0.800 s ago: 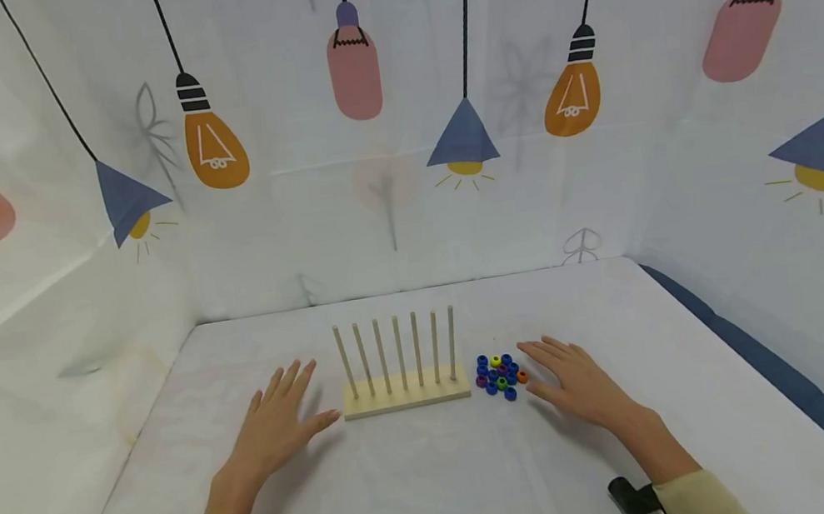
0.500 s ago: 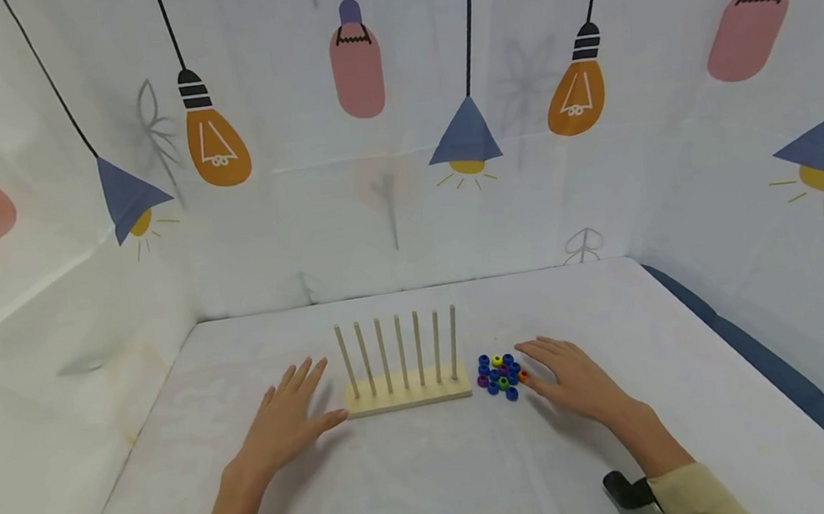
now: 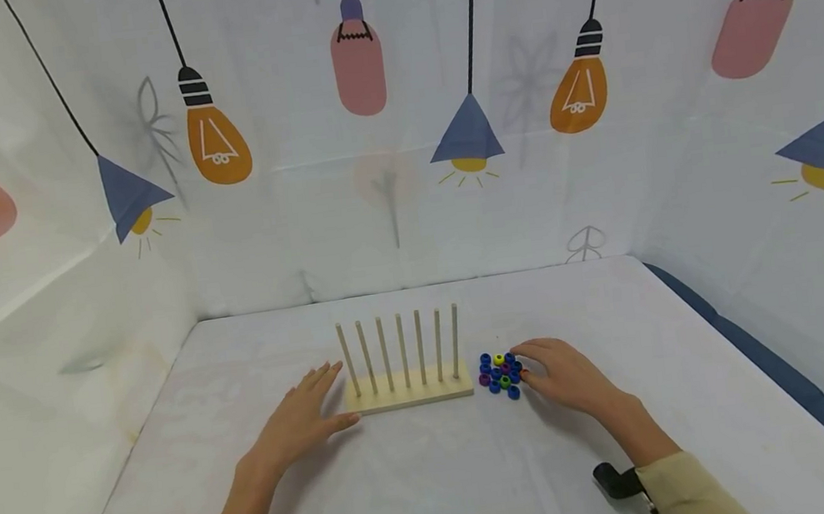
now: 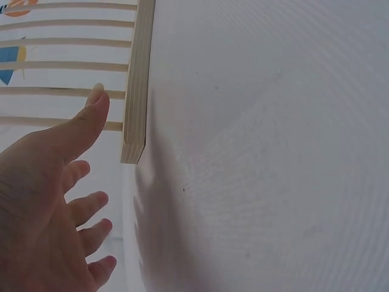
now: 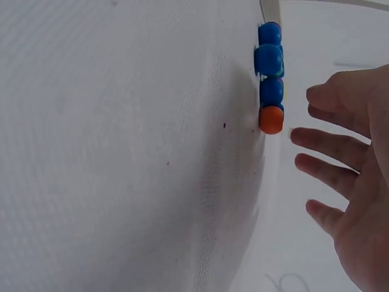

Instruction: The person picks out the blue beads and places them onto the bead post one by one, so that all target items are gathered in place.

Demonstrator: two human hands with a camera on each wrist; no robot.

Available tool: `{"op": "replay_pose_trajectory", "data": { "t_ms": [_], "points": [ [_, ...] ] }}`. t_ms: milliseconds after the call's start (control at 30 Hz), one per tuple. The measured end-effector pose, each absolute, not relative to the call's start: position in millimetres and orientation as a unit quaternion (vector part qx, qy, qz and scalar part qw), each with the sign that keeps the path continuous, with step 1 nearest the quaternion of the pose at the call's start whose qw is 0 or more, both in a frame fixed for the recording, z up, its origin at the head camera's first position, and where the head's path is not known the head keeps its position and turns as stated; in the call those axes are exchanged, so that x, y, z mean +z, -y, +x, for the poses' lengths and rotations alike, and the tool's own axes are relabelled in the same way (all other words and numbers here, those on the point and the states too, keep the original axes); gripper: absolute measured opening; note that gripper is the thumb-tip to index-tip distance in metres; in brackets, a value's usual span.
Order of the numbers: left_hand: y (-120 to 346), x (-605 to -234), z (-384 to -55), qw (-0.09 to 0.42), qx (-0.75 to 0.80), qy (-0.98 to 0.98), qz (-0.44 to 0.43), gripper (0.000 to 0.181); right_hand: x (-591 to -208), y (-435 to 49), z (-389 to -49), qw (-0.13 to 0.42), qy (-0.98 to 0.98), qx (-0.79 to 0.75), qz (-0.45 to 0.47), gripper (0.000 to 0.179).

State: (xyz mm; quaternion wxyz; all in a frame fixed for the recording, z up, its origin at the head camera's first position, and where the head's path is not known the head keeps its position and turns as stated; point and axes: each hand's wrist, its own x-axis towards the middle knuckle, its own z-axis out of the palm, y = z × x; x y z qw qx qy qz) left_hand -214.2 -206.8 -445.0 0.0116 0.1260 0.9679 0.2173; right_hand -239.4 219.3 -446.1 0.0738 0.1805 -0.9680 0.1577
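A pale wooden peg rack (image 3: 411,394) with a row of several upright dowels stands on the table. My left hand (image 3: 301,419) is at the rack's left end, thumb in front of the base and fingers extended; in the left wrist view the hand (image 4: 48,188) appears apart from the wood. To the right of the rack lies a cluster of small beads (image 3: 500,375), mostly blue, with yellow, green, purple and orange ones. Over its right edge hovers my right hand (image 3: 568,375), fingers spread. An orange bead (image 5: 271,120) sits nearest that hand in the right wrist view, untouched.
The white table (image 3: 435,481) is bounded by white cloth walls (image 3: 273,230) printed with lamps and bulbs. A dark blue strip (image 3: 755,363) runs along the right edge. Each wrist carries a black camera mount (image 3: 616,481).
My left hand has moved right, closer to the rack's left end. The right hand has shifted slightly left over the edge of the beads. Rack and beads stay in place.
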Motion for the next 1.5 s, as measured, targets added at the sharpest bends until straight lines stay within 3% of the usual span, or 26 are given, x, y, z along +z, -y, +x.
{"op": "replay_pose_trajectory", "data": {
  "t_ms": [567, 1500],
  "points": [
    [200, -454, -220, 0.038, 0.230, -0.965, 0.120, 0.090, -449, -211, -253, 0.076, 0.968, 0.143, 0.193, 0.026],
    [190, -457, -229, 0.026, 0.282, -0.952, 0.115, 0.065, -449, -202, -266, 0.064, 0.966, 0.153, 0.197, 0.020]
  ]
}}
